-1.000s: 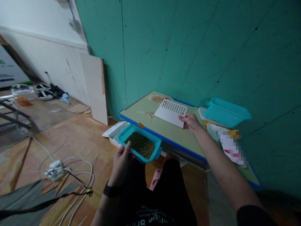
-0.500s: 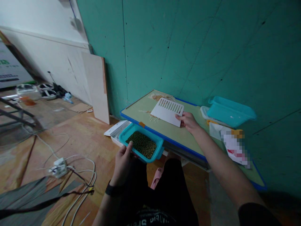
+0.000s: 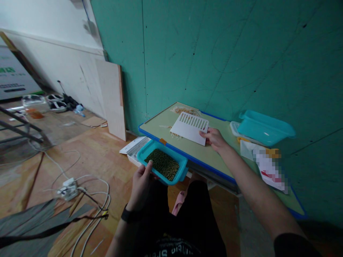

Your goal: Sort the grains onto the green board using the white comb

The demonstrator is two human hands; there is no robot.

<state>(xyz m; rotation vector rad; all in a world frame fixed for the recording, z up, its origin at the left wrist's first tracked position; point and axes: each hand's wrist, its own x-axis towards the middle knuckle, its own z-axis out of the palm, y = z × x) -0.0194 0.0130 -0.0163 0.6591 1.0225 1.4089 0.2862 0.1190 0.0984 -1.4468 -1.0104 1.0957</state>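
Note:
My left hand [image 3: 142, 178] grips the near-left rim of a turquoise plastic container [image 3: 183, 167], its thumb on the edge. Dark green beans [image 3: 160, 160] lie in it, with paler ones toward the right. The container is at the table's front edge, over my lap. My right hand [image 3: 214, 138] pinches the right edge of a white slotted plate [image 3: 187, 132], held low over the table; whether it touches the top I cannot tell. Small pale grains [image 3: 175, 135] show at the plate's near-left edge. Behind it lies a pile of tan beans [image 3: 184, 111], partly covered by the plate.
The green table [image 3: 214, 157] has a blue rim and stands against a green wall. On its right are a second turquoise container [image 3: 265, 128], a white lid [image 3: 234, 127] and a white packet [image 3: 270, 171], partly blurred. Cables and a power strip [image 3: 68, 189] lie on the floor at left.
The plate has shifted very slightly left and toward me on the table, showing a little more of the tan pile. The camera view has turned slightly left; both grips are the same.

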